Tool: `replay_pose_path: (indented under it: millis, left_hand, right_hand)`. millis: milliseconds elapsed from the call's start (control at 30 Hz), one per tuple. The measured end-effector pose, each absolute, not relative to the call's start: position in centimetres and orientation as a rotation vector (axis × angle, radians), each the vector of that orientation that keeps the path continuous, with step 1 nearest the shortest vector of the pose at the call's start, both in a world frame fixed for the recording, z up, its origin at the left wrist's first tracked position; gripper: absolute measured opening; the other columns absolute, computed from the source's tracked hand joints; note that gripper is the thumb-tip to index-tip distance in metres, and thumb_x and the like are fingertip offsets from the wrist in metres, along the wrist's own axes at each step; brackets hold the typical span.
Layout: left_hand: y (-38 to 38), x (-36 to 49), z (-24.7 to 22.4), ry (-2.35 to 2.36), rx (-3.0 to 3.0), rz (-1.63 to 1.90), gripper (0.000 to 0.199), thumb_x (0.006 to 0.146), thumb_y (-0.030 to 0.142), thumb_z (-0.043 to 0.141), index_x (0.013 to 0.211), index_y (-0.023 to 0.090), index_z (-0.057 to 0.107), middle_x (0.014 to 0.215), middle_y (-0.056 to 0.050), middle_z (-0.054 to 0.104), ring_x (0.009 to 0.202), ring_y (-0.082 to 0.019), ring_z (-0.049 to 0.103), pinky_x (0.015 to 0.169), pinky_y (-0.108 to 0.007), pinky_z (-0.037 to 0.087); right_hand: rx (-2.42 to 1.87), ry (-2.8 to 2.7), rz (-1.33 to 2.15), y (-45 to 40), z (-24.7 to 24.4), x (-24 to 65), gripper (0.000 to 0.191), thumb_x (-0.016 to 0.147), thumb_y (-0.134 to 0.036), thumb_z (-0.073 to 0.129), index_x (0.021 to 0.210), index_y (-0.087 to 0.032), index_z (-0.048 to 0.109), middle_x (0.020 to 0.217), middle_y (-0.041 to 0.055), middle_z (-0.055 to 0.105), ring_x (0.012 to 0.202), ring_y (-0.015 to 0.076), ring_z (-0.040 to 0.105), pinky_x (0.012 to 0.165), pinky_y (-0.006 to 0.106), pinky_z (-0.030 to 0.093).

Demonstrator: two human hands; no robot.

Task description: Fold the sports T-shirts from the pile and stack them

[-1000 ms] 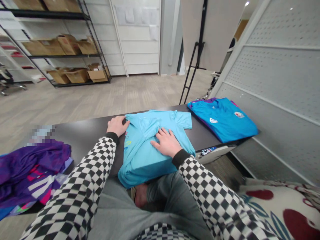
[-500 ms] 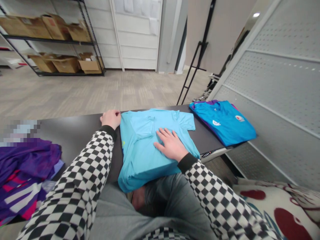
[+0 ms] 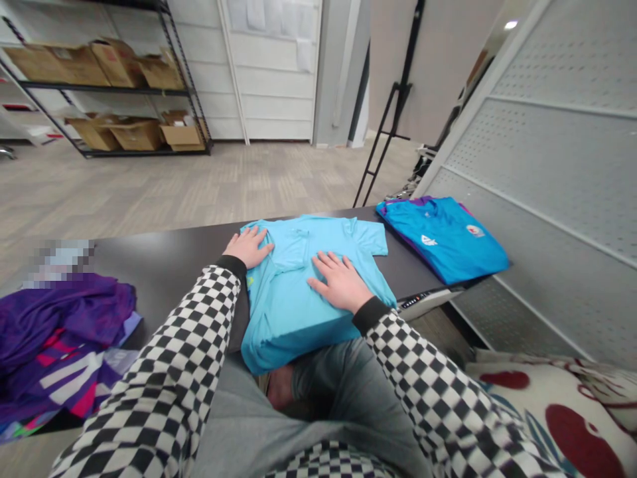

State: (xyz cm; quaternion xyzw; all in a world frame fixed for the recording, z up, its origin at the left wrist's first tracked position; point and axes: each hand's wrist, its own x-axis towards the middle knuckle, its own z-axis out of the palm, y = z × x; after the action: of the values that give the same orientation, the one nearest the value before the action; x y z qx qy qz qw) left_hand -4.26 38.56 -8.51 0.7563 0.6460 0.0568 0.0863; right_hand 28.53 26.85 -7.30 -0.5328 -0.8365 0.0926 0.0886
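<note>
On the dark table (image 3: 159,265), at 12 o'clock, lies the light blue shirt (image 3: 293,305), its near edge hanging over. It looks light, soft, perhaps a little slippery, and not fragile. The 2 hands are apart, open and flat on it: left hand (image 3: 249,247) at its 10 o'clock edge, right hand (image 3: 343,284) near the middle. A good hold would be the 10 o'clock edge and the short sleeve (image 3: 374,239) at 2 o'clock.

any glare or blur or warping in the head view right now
Head view: soft sheen on the dark tabletop; bright ceiling light at upper right; cardboard boxes look slightly soft; a pixelated patch hides something at the tabletop's left end; sleeves look stretched toward the lower corners.
</note>
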Motion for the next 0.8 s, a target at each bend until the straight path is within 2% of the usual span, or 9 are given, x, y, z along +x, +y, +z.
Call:
replay_pose_path:
  millis: [100, 167, 267, 333, 400, 467, 567, 667, 800]
  left_hand:
    - [38.5, -4.1, -8.3, 1.942, 2.241, 0.271, 0.084, 0.112, 0.072, 0.037, 0.182, 0.024, 0.041, 0.191, -0.014, 0.032, 0.178, -0.037, 0.026, 0.143, -0.065, 0.020]
    - [38.2, -4.1, -7.9, 1.958, 2.221, 0.402, 0.076, 0.113, 0.064, 0.040, 0.175, 0.022, 0.051, 0.187, -0.015, 0.040, 0.176, -0.037, 0.031, 0.142, -0.065, 0.023]
    - [36.8, -4.2, -7.3, 1.970, 2.259, 0.637, 0.055, 0.109, 0.046, 0.047, 0.151, 0.021, 0.073, 0.168, -0.015, 0.065, 0.163, -0.035, 0.051, 0.140, -0.059, 0.031]
    - [35.4, -4.5, -7.2, 1.970, 2.306, 0.753, 0.045, 0.104, 0.037, 0.051, 0.133, 0.022, 0.081, 0.149, -0.014, 0.077, 0.149, -0.033, 0.064, 0.136, -0.051, 0.040]
    - [33.8, -4.8, -7.5, 1.953, 2.324, 0.772, 0.039, 0.100, 0.034, 0.055, 0.124, 0.025, 0.085, 0.139, -0.011, 0.080, 0.140, -0.032, 0.068, 0.130, -0.046, 0.047]
    - [32.5, -5.1, -8.0, 1.902, 2.326, 0.717, 0.038, 0.098, 0.034, 0.058, 0.121, 0.027, 0.087, 0.139, -0.009, 0.080, 0.138, -0.032, 0.069, 0.129, -0.044, 0.048]
    - [31.6, -5.2, -8.7, 1.850, 2.327, 0.650, 0.040, 0.097, 0.037, 0.061, 0.126, 0.028, 0.087, 0.142, -0.009, 0.079, 0.139, -0.033, 0.068, 0.131, -0.046, 0.047]
    - [31.6, -5.0, -8.9, 1.876, 2.335, 0.634, 0.042, 0.097, 0.039, 0.063, 0.130, 0.028, 0.087, 0.144, -0.010, 0.078, 0.140, -0.034, 0.067, 0.131, -0.049, 0.047]
    - [31.7, -4.8, -8.7, 1.923, 2.344, 0.609, 0.041, 0.098, 0.041, 0.065, 0.131, 0.028, 0.086, 0.144, -0.009, 0.077, 0.140, -0.035, 0.066, 0.129, -0.050, 0.049]
  right_hand:
    - [-1.554, -2.437, 0.289, 26.8, -7.5, 28.6, 0.075, 0.119, -0.065, 0.042, 0.180, -0.022, 0.046, 0.189, 0.0126, 0.036, 0.176, 0.0374, 0.029, 0.142, 0.066, 0.020]
    - [-1.515, -2.363, 0.238, 26.5, -7.3, 28.7, 0.070, 0.121, -0.060, 0.042, 0.176, -0.019, 0.050, 0.186, 0.0136, 0.042, 0.175, 0.0364, 0.032, 0.143, 0.066, 0.016]
    - [-1.411, -2.291, 0.119, 25.4, -6.0, 28.9, 0.056, 0.122, -0.048, 0.042, 0.165, -0.019, 0.065, 0.172, 0.0131, 0.062, 0.170, 0.0345, 0.041, 0.145, 0.067, 0.000]
    - [-1.337, -2.282, 0.093, 24.0, -4.6, 28.7, 0.049, 0.122, -0.041, 0.041, 0.154, -0.023, 0.074, 0.158, 0.0110, 0.074, 0.163, 0.0336, 0.050, 0.144, 0.068, -0.001]
    - [-1.284, -2.263, 0.117, 21.8, -3.4, 28.0, 0.045, 0.121, -0.037, 0.043, 0.147, -0.025, 0.078, 0.148, 0.0106, 0.079, 0.152, 0.0334, 0.058, 0.143, 0.066, 0.013]
    - [-1.243, -2.235, 0.190, 19.1, -2.8, 26.6, 0.043, 0.120, -0.035, 0.045, 0.146, -0.024, 0.078, 0.142, 0.0121, 0.081, 0.140, 0.0322, 0.066, 0.135, 0.058, 0.033]
    - [-1.184, -2.260, 0.407, 14.7, -3.6, 23.5, 0.041, 0.119, -0.034, 0.051, 0.152, -0.023, 0.071, 0.126, 0.0109, 0.085, 0.115, 0.0271, 0.077, 0.108, 0.040, 0.053]
    - [-1.124, -2.436, 0.509, 11.7, -5.9, 20.4, 0.043, 0.119, -0.039, 0.055, 0.158, -0.025, 0.065, 0.111, 0.0077, 0.087, 0.094, 0.0239, 0.080, 0.088, 0.033, 0.053]
    - [-1.113, -2.576, 0.401, 11.0, -8.1, 17.8, 0.044, 0.121, -0.048, 0.054, 0.159, -0.027, 0.064, 0.104, 0.0077, 0.086, 0.090, 0.0243, 0.080, 0.082, 0.032, 0.052]
